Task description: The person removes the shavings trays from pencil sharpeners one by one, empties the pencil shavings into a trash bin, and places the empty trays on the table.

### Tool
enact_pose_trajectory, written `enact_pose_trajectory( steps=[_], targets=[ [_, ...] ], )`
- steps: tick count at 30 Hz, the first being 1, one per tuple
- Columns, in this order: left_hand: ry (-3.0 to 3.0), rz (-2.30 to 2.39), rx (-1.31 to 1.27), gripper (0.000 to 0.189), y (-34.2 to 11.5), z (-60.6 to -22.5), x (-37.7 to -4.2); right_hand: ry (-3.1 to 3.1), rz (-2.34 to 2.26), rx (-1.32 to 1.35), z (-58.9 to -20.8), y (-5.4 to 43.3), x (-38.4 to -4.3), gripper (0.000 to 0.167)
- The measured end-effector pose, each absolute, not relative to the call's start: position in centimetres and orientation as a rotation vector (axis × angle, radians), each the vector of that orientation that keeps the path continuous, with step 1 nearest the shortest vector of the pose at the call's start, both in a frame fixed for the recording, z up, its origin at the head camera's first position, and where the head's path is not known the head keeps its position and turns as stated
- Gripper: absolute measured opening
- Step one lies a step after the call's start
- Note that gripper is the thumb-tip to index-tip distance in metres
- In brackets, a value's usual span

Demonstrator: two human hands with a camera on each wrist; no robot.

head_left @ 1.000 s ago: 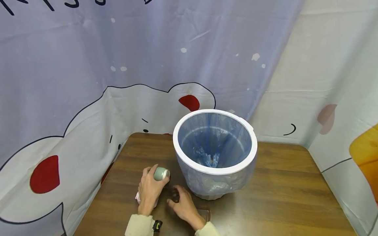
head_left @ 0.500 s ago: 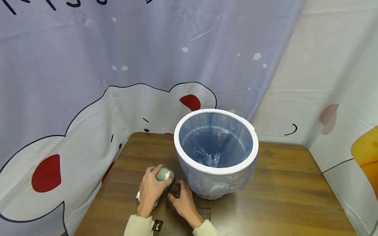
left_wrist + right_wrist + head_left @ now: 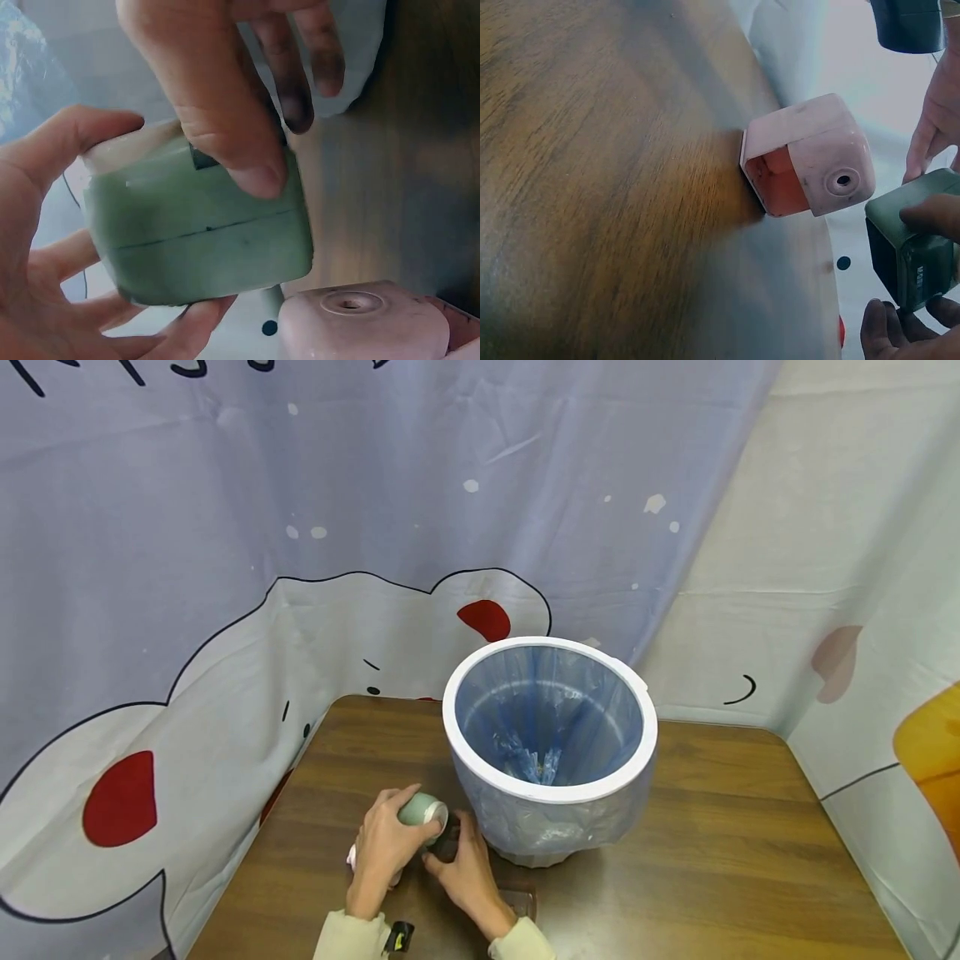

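Note:
A green desktop pencil sharpener [image 3: 417,809] is lifted off the table in both hands. My left hand [image 3: 385,846] grips its body, thumb on the pale end and fingers beneath. In the right wrist view, a dark panel with lettering marks one side of the green sharpener [image 3: 915,195]. My right hand [image 3: 468,875] pinches that darker side, its thumb lying on the green shell in the left wrist view; its fingertips there look smudged dark. Below stands a pink pencil sharpener [image 3: 832,142] with a round hole and an open red-lined cavity. My left forearm mostly hides it in the head view.
A white-rimmed bin [image 3: 551,793] lined with a blue plastic bag stands just right of my hands, with some crumpled matter low inside. A brownish see-through tray [image 3: 521,903] lies by my right wrist. The wooden table [image 3: 720,852] meets a printed cloth backdrop [image 3: 375,485].
The green sharpener has moved slightly right and tilted, its pale end turning more toward the bin. My right hand has closed in from below and now holds its dark side.

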State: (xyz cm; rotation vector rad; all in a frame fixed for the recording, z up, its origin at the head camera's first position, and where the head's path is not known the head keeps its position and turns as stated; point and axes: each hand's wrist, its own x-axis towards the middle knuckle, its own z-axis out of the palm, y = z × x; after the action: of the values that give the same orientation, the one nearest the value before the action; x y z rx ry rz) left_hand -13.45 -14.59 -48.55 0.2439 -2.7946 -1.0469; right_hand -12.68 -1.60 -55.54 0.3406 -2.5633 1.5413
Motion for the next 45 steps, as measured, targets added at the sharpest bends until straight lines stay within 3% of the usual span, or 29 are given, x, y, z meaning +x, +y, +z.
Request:
enact_pose_trajectory(
  steps=[11,34,45],
  targets=[
    [-2.816,-1.048,0.176,0.062,-14.7,-48.4,-13.1,-2.596,1.519,0.379,-55.6,-1.2,-12.4,0.072],
    [-2.738,-1.117,0.131,0.058,-14.7,-49.0,-13.0,-2.495,1.803,0.384,-55.8,-0.3,-12.6,0.059],
    [-2.764,-1.156,0.139,0.058,-15.0,-49.1,-13.2,-2.542,1.754,0.358,-55.8,-0.2,-12.4,0.06]
  ],
)
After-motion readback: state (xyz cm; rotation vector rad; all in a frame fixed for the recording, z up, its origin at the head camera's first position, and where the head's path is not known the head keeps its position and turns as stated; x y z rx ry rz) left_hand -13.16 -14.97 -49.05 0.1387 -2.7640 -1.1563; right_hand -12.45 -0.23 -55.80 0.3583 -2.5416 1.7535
